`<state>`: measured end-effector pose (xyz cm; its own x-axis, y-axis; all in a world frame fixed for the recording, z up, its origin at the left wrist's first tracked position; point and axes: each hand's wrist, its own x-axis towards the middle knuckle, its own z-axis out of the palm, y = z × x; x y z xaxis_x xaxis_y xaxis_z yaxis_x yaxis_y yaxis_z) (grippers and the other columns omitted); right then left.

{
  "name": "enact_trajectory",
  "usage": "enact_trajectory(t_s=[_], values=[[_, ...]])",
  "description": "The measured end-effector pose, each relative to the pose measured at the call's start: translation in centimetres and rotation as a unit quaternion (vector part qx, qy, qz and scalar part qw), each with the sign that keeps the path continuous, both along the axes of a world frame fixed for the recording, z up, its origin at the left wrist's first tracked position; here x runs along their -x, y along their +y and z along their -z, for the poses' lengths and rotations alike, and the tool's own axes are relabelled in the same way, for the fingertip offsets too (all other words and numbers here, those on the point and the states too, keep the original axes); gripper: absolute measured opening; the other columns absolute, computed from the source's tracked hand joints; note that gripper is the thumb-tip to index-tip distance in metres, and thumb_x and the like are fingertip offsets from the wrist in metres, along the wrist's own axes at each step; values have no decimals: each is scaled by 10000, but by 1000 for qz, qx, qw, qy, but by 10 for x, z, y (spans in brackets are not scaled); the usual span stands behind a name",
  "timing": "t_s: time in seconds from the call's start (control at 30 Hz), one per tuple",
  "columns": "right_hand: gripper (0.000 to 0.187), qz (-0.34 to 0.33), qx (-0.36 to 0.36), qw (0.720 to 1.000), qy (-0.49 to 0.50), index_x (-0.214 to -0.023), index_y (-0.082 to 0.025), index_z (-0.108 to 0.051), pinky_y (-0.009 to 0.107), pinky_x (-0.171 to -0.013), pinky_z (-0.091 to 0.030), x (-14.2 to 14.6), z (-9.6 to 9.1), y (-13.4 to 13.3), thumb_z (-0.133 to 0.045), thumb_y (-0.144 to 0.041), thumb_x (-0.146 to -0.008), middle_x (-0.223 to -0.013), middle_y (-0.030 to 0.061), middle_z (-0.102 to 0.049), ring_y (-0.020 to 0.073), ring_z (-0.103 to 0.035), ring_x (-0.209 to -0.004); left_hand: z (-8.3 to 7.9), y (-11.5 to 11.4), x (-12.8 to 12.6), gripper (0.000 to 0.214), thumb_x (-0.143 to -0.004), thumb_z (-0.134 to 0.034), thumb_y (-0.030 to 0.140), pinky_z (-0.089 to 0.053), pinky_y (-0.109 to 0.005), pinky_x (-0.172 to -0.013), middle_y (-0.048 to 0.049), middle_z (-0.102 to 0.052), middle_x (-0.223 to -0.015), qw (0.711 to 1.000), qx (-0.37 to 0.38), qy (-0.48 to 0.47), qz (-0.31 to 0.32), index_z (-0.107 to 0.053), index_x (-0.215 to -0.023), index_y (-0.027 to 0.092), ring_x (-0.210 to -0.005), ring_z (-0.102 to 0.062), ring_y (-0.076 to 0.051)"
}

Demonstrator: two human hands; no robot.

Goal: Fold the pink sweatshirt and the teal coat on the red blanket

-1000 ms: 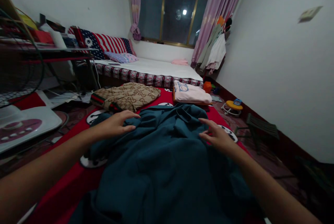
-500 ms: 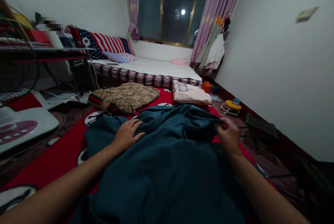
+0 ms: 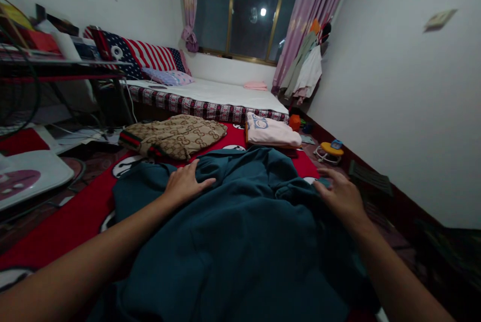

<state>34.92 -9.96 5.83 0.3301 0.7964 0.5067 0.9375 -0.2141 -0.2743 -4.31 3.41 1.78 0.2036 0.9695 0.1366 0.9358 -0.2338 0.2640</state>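
A dark teal garment [image 3: 233, 242] lies spread and wrinkled in front of me on a red blanket [image 3: 71, 229] with black-and-white round patterns. My left hand [image 3: 184, 184] rests flat on the garment's upper left part, thumb spread from the fingers. At the garment's right edge is my right hand [image 3: 341, 197], its thumb and fingers apart, with a bit of teal cloth under it. Beyond the garment lie a brown patterned piece of clothing [image 3: 180, 134] with a green-and-red striped band and, to its right, a folded pale pink garment [image 3: 272, 131].
At the back stands a bed [image 3: 214, 94] with a striped pillow below a window. A cluttered desk [image 3: 63, 69] is on the left, above a white-and-pink plastic item [image 3: 33, 179]. On the right are a small yellow stool [image 3: 330, 149] and a dark folding stool [image 3: 370, 179].
My right hand has let go of the raised garment edge and moved slightly right; the cloth there has dropped lower. My left hand stays on the garment, its thumb spread wider.
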Motion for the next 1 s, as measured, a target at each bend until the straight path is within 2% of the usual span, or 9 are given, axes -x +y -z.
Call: enact_trajectory(t_s=[0.1,0.2,0.3,0.4,0.53,0.63,0.77,0.9,1.0], values=[[661,-42,25,998,48,-1366,-174,-475,413,-897,-485,43,0,41,-612,-457,-784,-1296,151,-599,314,-616,-1095,-20,7,-20,1105,-698,-519,797,-451,-449,-942,-209,-566,-1333,998,65,8,-8,-204,-1514,122,-1186,-561,-370],[996,-8,109,988,109,-1498,-117,-232,438,-930,-466,64,16,80,-701,-522,-718,-1371,238,-505,353,-595,-1142,-27,16,-34,1192,-631,-661,717,-456,-453,-928,-242,-556,-1330,997,65,50,-13,-157,-1521,106,-1194,-553,-390],[1118,65,167,971,158,-1505,-71,-175,469,-920,-462,67,36,102,-763,-502,-657,-1321,297,-518,393,-585,-1153,-21,26,-37,1008,-624,-715,629,-473,-423,-896,-222,-602,-1272,995,83,57,-24,-370,-1433,137,-1148,-585,-380],[766,60,123,975,177,-1357,-100,-451,441,-882,-477,61,52,104,-711,-393,-699,-1185,235,-633,363,-621,-1090,-9,33,-31,589,-690,-678,536,-480,-374,-859,-151,-653,-1203,995,91,31,12,-605,-1173,206,-1116,-605,-342],[322,-103,-15,969,226,-997,-177,-640,329,-773,-497,54,56,81,-607,-266,-689,-888,61,-714,239,-666,-850,3,30,-16,292,-756,-588,422,-476,-321,-776,-89,-695,-1006,994,51,-37,94,-627,-957,214,-983,-641,-284],[259,-197,-89,939,268,-931,-188,-614,263,-617,-475,52,43,57,-605,-285,-690,-720,-10,-662,172,-612,-647,-2,19,0,242,-731,-582,379,-462,-286,-717,-46,-670,-885,978,41,-100,176,-584,-899,204,-865,-638,-239],[229,-204,-121,925,298,-897,-212,-571,223,-450,-384,51,9,35,-636,-315,-703,-529,-75,-534,127,-496,-439,-33,5,18,246,-730,-567,352,-449,-269,-673,-10,-647,-836,953,45,-160,252,-565,-918,193,-788,-621,-210],[295,-203,-186,919,283,-942,-213,-573,248,-465,-435,45,-33,56,-659,-362,-702,-628,-49,-570,148,-548,-492,-83,18,14,207,-748,-554,315,-451,-285,-697,-16,-628,-801,955,-79,-186,217,-570,-904,180,-784,-609,-216],[519,-168,-267,917,244,-1167,-182,-522,347,-702,-536,38,-56,98,-658,-331,-688,-959,46,-645,208,-638,-787,-115,50,-4,312,-761,-573,285,-464,-344,-839,-69,-639,-937,952,-200,-198,119,-572,-1044,154,-933,-607,-262]])
